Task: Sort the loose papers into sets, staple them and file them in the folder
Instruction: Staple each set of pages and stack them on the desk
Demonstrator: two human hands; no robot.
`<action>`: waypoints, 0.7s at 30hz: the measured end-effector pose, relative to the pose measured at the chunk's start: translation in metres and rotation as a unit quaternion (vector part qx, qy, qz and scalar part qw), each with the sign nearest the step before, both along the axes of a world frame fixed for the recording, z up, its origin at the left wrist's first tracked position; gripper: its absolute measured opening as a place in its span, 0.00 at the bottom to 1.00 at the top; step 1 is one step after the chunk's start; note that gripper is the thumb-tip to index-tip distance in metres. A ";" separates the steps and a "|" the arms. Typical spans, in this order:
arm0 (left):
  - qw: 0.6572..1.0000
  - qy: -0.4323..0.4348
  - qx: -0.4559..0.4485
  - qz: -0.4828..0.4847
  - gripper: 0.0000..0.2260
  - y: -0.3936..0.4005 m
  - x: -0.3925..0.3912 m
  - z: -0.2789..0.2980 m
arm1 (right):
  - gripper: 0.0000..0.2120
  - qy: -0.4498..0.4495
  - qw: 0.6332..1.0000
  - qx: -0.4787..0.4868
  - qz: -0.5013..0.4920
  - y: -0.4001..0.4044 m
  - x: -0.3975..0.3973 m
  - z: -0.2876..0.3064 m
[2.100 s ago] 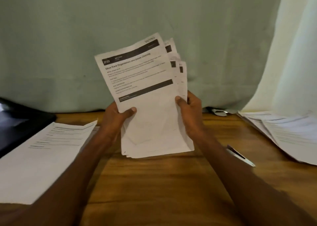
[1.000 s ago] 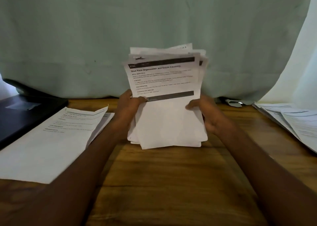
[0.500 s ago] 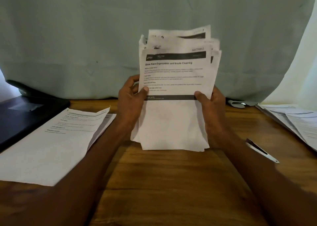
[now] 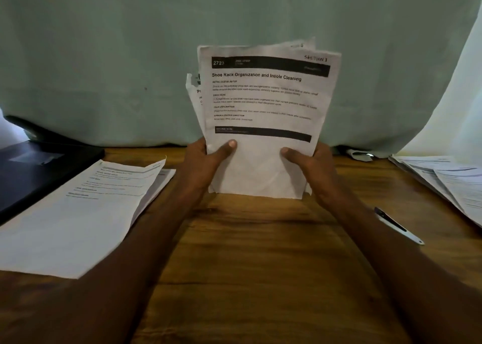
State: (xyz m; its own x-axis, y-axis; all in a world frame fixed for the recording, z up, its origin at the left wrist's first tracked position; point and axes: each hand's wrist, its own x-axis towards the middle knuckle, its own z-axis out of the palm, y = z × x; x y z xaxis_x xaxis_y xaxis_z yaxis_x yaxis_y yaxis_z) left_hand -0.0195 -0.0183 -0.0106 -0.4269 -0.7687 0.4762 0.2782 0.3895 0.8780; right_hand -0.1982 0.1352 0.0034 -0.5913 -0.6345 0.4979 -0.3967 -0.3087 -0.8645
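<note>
two hands, left hand and right hand, grip one upright stack of papers, thumbs pressed on its front. two other paper piles lie flat: left pile, right pile; one pen.

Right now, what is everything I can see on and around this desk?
held stack of papers: one, white, upright on table centre
papers on the left: one pile, white, flat
papers on the right: one pile, white, fanned
folder: one, black, far left
pen: one, white and black, right
table: one, brown wood
curtain: pale green, behind
left hand: grips stack's left edge
right hand: grips stack's right edge
</note>
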 end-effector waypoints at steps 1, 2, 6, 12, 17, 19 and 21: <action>1.000 -0.010 0.012 -0.009 0.15 -0.001 -0.002 -0.005 | 0.13 0.000 1.000 0.014 -0.004 0.000 -0.002 -0.003; 1.000 -0.008 0.008 -0.010 0.14 -0.001 -0.004 -0.005 | 0.12 -0.001 1.000 0.019 -0.010 -0.001 -0.003 -0.005; 0.998 0.012 -0.060 0.017 0.09 0.005 -0.006 0.011 | 0.10 -0.029 0.998 -0.039 -0.041 -0.007 0.000 -0.001; 0.991 -0.056 0.111 -0.048 0.19 -0.011 -0.006 -0.013 | 0.13 -0.085 0.996 0.026 0.001 -0.013 -0.008 -0.018; 0.984 -0.019 0.152 -0.085 0.14 -0.016 -0.015 -0.017 | 0.17 -0.078 0.996 -0.006 -0.041 -0.011 -0.017 -0.017; 0.990 -0.050 0.110 -0.073 0.16 -0.016 -0.019 -0.021 | 0.22 -0.040 0.998 0.004 -0.056 -0.009 -0.016 -0.019; 0.992 -0.097 0.067 -0.052 0.22 -0.016 -0.020 -0.024 | 0.25 -0.017 0.998 0.012 -0.056 -0.008 -0.013 -0.021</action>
State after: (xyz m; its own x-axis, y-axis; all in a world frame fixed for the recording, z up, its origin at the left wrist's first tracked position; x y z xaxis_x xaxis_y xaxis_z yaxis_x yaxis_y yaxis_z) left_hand -0.0394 -0.0338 -0.0351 -0.5814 -0.7661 0.2740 0.1314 0.2440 0.9608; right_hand -0.2113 0.1269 -0.0173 -0.6752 -0.5747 0.4625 -0.3984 -0.2436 -0.8843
